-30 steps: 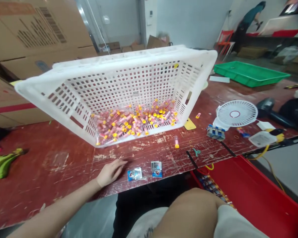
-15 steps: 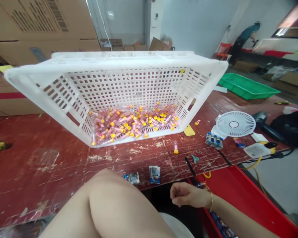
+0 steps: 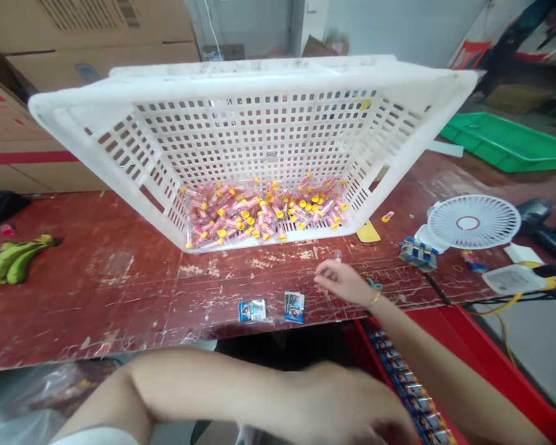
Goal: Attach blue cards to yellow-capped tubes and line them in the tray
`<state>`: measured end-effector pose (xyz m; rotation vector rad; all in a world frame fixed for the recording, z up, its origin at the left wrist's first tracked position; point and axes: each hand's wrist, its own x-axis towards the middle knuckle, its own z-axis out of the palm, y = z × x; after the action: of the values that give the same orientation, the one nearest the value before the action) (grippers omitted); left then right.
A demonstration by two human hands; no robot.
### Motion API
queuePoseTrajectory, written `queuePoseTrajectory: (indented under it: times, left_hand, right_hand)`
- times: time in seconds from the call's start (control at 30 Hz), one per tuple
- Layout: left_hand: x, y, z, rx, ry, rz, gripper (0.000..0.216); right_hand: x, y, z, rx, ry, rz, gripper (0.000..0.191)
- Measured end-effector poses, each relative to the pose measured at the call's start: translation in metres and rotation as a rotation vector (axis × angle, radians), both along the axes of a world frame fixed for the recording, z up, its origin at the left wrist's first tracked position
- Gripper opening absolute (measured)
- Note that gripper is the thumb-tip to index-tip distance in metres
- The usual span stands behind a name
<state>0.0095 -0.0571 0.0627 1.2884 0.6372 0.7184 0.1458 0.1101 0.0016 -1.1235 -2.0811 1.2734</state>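
- Right hand (image 3: 345, 281) fingers (image 3: 323, 279) pinch a small tube (image 3: 337, 254), mostly hidden.
- Left hand (image 3: 352, 411) blurred near the bottom edge; fingers' state unclear.
- Basket (image 3: 120, 161) stands tilted beyond the fingers.

Bare table (image 3: 120, 296) lies open left; tilted white basket (image 3: 259, 142) blocks behind.

White lattice basket (image 3: 120, 148) holds pink tubes with yellow caps (image 3: 264, 213); scratched red table (image 3: 120, 290); green tray (image 3: 505, 142).

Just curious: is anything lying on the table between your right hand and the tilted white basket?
Head view: mostly bare, scratched red tabletop between right hand and white basket; possibly one small tube at the fingertips.
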Motion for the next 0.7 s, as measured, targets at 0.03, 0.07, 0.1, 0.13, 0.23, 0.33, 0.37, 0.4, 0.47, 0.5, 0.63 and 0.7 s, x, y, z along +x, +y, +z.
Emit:
queuePoseTrajectory:
  times: [0.03, 0.07, 0.1, 0.13, 0.23, 0.33, 0.37, 0.4, 0.47, 0.5, 0.63, 0.7]
  left_hand:
    - [-0.014, 0.004, -0.007, 0.143, 0.152, 0.022, 0.024]
    - [-0.027, 0.007, -0.016, 0.275, 0.329, 0.097, 0.023]
    - [-0.039, 0.007, -0.028, 0.384, 0.503, 0.213, 0.025]
    - [-0.050, 0.006, -0.041, 0.393, 0.581, 0.252, 0.030]
    - [-0.063, -0.003, -0.083, 0.569, 0.912, 0.211, 0.045]
    - [-0.058, -0.011, -0.112, 0.724, 1.129, 0.123, 0.054]
    - [-0.055, -0.012, -0.116, 0.754, 1.164, 0.122, 0.054]
    - [-0.054, -0.013, -0.119, 0.775, 1.185, 0.132, 0.054]
    - [-0.052, -0.013, -0.121, 0.798, 1.197, 0.161, 0.053]
    - [-0.052, -0.013, -0.121, 0.803, 1.198, 0.171, 0.052]
    - [-0.054, -0.012, -0.120, 0.813, 1.197, 0.161, 0.051]
    - [-0.055, -0.012, -0.121, 0.820, 1.192, 0.151, 0.051]
  right_hand:
    - [-0.011, -0.011, -0.010, 0.034, -0.024, 0.023, 0.014]
    - [-0.020, -0.022, -0.021, 0.065, -0.047, 0.010, 0.013]
    - [-0.028, -0.033, -0.031, 0.090, -0.077, -0.034, 0.014]
    - [-0.034, -0.043, -0.041, 0.105, -0.111, -0.095, 0.016]
    - [-0.044, -0.060, -0.059, 0.112, -0.187, -0.229, 0.020]
    - [-0.048, -0.064, -0.063, 0.125, -0.184, -0.228, 0.012]
    - [-0.048, -0.063, -0.062, 0.130, -0.177, -0.228, 0.009]
    - [-0.049, -0.062, -0.062, 0.132, -0.170, -0.229, 0.007]
    - [-0.050, -0.061, -0.060, 0.129, -0.157, -0.230, 0.004]
    - [-0.050, -0.060, -0.059, 0.128, -0.150, -0.225, 0.005]
    - [-0.050, -0.060, -0.058, 0.145, -0.124, -0.203, 0.006]
    - [-0.050, -0.060, -0.058, 0.148, -0.117, -0.202, 0.008]
